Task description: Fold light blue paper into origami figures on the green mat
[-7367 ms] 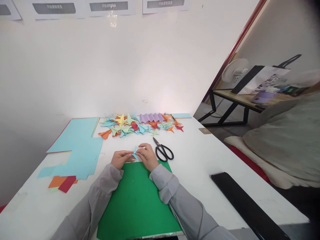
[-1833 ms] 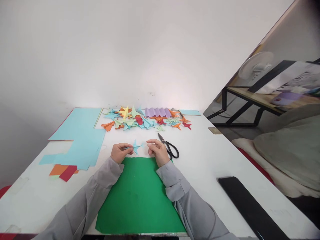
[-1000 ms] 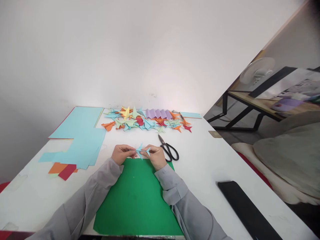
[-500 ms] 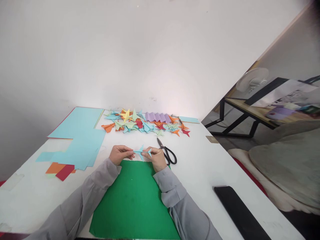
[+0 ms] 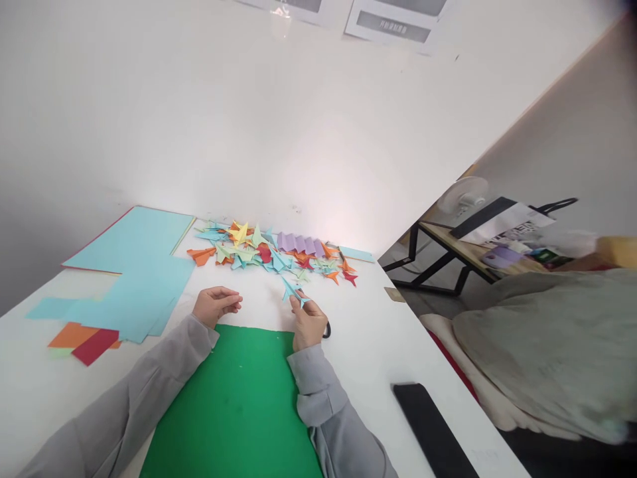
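A light-blue folded paper plane is pinched between the thumb and fingers of my right hand, its nose tilted up and away. My left hand hovers to the left with nothing in it, fingers loosely bent and slightly apart. Both hands are above the far edge of a green mat. Behind my right hand, only a black handle loop of the scissors shows; the rest is hidden. Beyond my hands lies a pile of small coloured paper planes.
Purple pleated paper stands among the planes. Light-blue sheets and orange and red paper pieces lie on the left. A long black object rests at the right of the white table. The wall rises behind.
My left hand has let go of the paper plane and moved apart to the left. My right hand holds it alone, nose now tipped away. The scissors are mostly covered, and the view has shifted.
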A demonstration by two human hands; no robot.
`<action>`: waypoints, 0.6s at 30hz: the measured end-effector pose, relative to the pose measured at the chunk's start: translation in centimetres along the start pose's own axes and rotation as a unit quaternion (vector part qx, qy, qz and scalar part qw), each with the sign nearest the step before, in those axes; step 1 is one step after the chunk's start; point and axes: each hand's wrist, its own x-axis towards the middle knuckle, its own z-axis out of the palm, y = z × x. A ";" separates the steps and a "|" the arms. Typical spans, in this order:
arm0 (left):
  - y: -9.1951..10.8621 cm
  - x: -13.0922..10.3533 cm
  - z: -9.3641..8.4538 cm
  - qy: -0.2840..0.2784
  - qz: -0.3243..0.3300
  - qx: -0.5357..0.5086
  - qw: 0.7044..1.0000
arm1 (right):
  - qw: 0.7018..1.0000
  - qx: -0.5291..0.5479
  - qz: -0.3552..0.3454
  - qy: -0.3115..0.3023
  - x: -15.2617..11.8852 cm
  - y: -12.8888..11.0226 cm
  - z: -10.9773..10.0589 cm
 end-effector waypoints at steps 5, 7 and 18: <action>-0.1 0.2 -0.1 -0.008 -0.007 -0.005 1.000 | 0.999 -0.049 -0.018 0.014 0.3 0.7 -0.3; -0.1 0.4 -0.2 -0.011 -0.011 -0.010 1.000 | 0.997 -0.076 -0.025 0.023 0.8 1.0 -0.6; -0.4 1.0 -0.1 -0.030 -0.008 0.022 0.999 | 0.954 -0.291 -0.018 0.075 9.3 2.8 -5.2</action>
